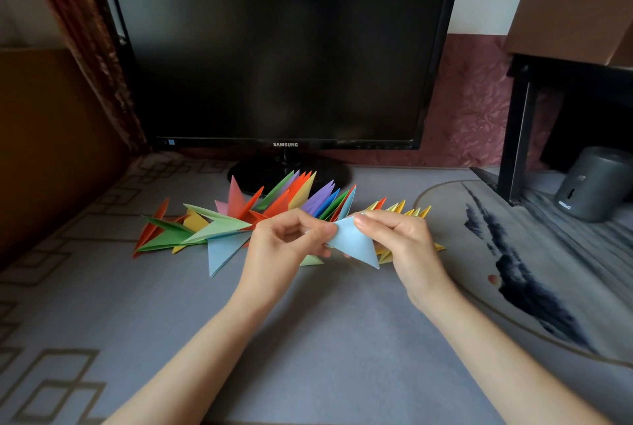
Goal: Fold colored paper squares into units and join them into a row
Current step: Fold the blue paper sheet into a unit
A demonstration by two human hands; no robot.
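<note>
While both hands work in front of the paper on the desk, they share one light blue folded triangle. The left hand pinches its left corner between thumb and curled fingers, and the right hand pinches its upper corner between thumb and forefinger, so the triangle's long point aims down and to the right. Just behind the hands lies the row of joined units, a spiky fan of orange, green, yellow, pink, purple and blue points. It runs from well left of the hands across to a cluster of small yellow tips on the right. A second light blue unit juts from the row's near side on the left. A dark monitor stands at the back, its base just behind the row, and a grey cylinder sits at the far right.
</note>
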